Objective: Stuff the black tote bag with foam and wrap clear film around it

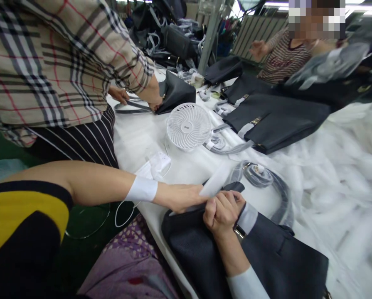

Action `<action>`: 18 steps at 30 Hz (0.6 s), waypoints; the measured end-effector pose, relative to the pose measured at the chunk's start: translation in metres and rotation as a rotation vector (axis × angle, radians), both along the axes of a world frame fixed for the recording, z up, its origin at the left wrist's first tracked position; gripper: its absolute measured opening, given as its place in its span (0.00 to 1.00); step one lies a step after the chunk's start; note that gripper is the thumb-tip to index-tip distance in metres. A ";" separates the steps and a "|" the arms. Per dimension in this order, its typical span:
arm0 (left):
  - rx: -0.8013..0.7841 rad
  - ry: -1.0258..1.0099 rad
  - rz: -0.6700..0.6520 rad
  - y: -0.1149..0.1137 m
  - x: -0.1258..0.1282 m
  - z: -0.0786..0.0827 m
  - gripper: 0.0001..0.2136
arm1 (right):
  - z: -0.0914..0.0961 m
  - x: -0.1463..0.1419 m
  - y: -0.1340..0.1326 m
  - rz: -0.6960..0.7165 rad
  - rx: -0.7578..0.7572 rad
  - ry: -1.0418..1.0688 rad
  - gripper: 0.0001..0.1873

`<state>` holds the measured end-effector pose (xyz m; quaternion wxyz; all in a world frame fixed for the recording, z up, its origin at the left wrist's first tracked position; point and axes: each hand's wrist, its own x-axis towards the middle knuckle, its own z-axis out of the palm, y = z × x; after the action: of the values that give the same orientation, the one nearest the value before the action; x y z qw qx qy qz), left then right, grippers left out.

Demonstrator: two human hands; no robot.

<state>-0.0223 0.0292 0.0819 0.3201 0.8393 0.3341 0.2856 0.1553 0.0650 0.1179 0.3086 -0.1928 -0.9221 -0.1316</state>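
A black handbag [188, 241] lies on the white table in front of me, its top edge under both my hands. My left hand [186, 198] grips that edge, with its fingers stretched along it and the fingertips partly hidden. Closed with curled fingers, my right hand [223, 209] holds the same edge beside the left fingertips. A pale wrapping strip [216, 182] sticks up behind the hands. Near my right wrist, a gold-coloured clasp [240, 232] and a pale wrapped tab [248, 217] show on the bag. A wrapped shoulder strap [259, 174] lies coiled just beyond.
A white fan [188, 126] and a white power strip [154, 166] with a cable stand left of centre. More black handbags [276, 116] lie farther back. White wrapping material [341, 187] heaps up at right. One co-worker in checks [64, 62] handles a bag; another person [285, 58] is opposite.
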 end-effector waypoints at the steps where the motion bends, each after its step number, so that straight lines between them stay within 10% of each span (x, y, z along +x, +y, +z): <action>1: -0.005 -0.045 -0.034 0.000 -0.001 -0.001 0.30 | 0.000 0.000 0.000 -0.003 0.001 0.005 0.15; 5: -0.043 -0.164 -0.154 0.003 -0.003 0.000 0.35 | 0.001 0.002 0.001 -0.015 -0.006 0.003 0.15; 11: -0.201 -0.204 0.031 -0.004 -0.004 -0.003 0.42 | 0.002 0.001 0.002 -0.021 0.002 -0.009 0.15; 18: -0.213 -0.008 -0.064 0.005 0.003 -0.001 0.31 | 0.003 0.000 -0.003 0.042 0.017 0.006 0.14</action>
<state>-0.0191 0.0344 0.0807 0.4176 0.8098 0.3341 0.2413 0.1550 0.0623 0.1212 0.3159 -0.1710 -0.9238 -0.1324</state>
